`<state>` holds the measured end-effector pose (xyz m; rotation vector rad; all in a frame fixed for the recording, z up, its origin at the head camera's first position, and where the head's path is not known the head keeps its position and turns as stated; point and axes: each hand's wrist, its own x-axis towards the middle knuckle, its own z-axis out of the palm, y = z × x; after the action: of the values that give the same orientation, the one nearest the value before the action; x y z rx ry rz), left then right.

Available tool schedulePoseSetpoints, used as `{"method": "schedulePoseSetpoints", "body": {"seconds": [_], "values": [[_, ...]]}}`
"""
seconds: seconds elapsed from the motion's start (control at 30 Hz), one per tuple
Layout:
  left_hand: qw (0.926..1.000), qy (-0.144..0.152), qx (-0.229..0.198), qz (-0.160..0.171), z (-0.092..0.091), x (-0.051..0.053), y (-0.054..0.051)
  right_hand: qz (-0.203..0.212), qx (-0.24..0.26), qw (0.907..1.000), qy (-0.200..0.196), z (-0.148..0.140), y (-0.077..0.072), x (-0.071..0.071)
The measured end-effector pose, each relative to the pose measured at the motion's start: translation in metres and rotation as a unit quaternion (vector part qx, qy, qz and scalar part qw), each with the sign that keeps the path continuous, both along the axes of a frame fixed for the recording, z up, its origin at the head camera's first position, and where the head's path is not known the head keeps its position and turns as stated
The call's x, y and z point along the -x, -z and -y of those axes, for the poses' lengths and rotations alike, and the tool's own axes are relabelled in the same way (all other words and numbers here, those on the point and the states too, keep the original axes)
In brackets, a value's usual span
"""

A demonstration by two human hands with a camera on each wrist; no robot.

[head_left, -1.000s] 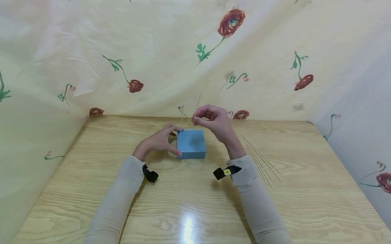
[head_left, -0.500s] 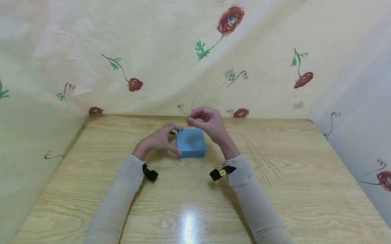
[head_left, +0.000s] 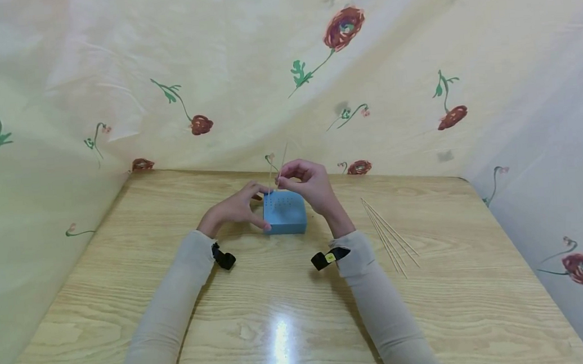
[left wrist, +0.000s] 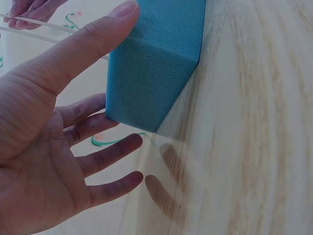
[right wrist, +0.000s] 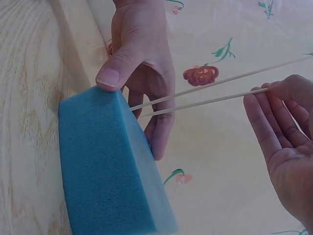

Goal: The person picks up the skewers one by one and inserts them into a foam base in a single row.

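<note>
A blue foam block (head_left: pixel 286 222) with rows of small holes in its top stands on the table. My left hand (head_left: pixel 234 208) holds it at the left side, thumb on the near corner and index finger at the far one; the other fingers spread free in the left wrist view. One thin wooden stick (right wrist: pixel 210 85) stands upright in the block's far left part. Between thumb and fingertips my right hand (head_left: pixel 309 186) pinches a second stick (right wrist: pixel 205 104), slightly tilted. Its lower end is at the block's top beside the first; whether it is in a hole I cannot tell.
Several loose wooden sticks (head_left: pixel 389 234) lie fanned out on the wooden table (head_left: pixel 241 332), right of my right forearm. Flowered sheeting (head_left: pixel 244 84) rises behind the table and along both sides.
My right hand has moved left and slightly down, bringing its stick close beside the standing one. The left hand and the block stay in place.
</note>
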<state>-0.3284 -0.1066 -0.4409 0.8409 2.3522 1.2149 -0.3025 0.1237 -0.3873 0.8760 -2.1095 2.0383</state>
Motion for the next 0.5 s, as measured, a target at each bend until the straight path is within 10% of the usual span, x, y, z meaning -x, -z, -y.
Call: {"method": "schedulePoseSetpoints", "body": {"seconds": [0.5], "values": [[1.0000, -0.002, -0.003, 0.005, -0.0005, -0.0001, -0.0011, 0.010, -0.012, 0.9999, -0.001, 0.0015, 0.0008, 0.0014]]}}
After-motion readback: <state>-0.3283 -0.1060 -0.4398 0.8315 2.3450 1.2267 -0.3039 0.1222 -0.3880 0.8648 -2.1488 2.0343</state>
